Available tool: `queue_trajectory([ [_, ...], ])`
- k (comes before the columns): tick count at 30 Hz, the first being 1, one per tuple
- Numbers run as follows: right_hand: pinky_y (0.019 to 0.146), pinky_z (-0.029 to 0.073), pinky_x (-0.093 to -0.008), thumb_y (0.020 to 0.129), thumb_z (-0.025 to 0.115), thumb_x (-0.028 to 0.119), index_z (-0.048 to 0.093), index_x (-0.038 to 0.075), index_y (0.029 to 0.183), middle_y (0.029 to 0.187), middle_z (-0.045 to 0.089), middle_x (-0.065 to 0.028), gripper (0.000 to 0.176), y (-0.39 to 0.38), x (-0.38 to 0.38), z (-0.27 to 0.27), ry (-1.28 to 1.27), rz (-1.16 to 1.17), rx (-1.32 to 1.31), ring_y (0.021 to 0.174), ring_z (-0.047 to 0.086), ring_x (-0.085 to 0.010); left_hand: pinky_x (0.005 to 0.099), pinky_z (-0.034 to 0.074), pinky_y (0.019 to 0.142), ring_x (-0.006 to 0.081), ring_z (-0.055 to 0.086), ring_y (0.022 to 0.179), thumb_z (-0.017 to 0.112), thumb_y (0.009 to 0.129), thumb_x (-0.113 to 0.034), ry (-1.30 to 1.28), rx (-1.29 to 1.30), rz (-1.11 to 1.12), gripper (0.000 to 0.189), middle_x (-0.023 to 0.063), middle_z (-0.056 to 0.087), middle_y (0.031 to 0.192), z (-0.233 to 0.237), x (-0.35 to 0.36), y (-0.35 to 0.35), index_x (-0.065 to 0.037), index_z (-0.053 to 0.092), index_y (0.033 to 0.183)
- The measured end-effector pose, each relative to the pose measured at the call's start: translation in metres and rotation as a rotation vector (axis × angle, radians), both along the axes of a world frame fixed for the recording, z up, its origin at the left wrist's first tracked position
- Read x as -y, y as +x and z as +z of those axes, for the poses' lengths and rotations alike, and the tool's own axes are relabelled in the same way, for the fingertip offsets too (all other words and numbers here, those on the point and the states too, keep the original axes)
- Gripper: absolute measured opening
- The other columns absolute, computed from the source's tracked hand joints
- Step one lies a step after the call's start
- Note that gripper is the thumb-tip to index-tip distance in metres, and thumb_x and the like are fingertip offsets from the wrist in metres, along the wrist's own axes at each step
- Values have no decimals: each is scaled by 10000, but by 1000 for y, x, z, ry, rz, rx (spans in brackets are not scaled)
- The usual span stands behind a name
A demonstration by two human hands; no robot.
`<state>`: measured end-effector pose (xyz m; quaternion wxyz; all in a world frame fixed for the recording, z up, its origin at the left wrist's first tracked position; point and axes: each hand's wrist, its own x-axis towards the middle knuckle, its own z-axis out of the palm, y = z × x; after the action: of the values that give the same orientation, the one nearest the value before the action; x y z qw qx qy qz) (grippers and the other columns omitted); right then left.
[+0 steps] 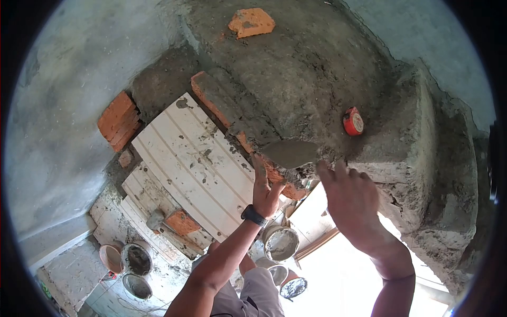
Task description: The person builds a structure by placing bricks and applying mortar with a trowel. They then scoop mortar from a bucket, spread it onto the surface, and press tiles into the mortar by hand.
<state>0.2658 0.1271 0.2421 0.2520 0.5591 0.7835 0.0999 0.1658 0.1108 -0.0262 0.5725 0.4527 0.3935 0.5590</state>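
Note:
My right hand is closed around the handle end of a trowel, and most of the handle is hidden by the fingers. Its grey, mortar-smeared blade lies flat over wet mortar at the edge of the raised cement surface. Left of the blade, my left hand is open with fingers and thumb apart, by the brick edging. A dark watch sits on that wrist. Mortar covers the top of a longer brick row further up the edge.
A red tape measure and a broken brick lie on the cement. Mortar-spattered ribbed white panels are at left, near stacked bricks. Several buckets stand below. A rough cement block rises at right.

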Motion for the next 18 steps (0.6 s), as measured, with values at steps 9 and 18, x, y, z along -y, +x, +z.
queue_trajectory([
  [9, 626, 572, -379, 839, 611, 91, 595, 118, 1281, 938, 613, -78, 443, 6, -9, 3, -80, -59, -74, 731, 700, -234, 394, 131, 1242, 273, 147, 1537, 569, 904, -99, -53, -129, 14, 849, 202, 128, 1665, 1, -2, -17, 14, 90, 1596],
  [18, 595, 561, -448, 835, 574, -18, 513, 120, 1364, 963, 618, -137, 551, -11, -22, -58, -4, -227, -287, 715, 699, -325, 412, 203, 1223, 285, 153, 1533, 484, 911, -160, -304, 4, 256, 787, 170, 133, 1666, -20, -83, -59, 3, 130, 1595],
])
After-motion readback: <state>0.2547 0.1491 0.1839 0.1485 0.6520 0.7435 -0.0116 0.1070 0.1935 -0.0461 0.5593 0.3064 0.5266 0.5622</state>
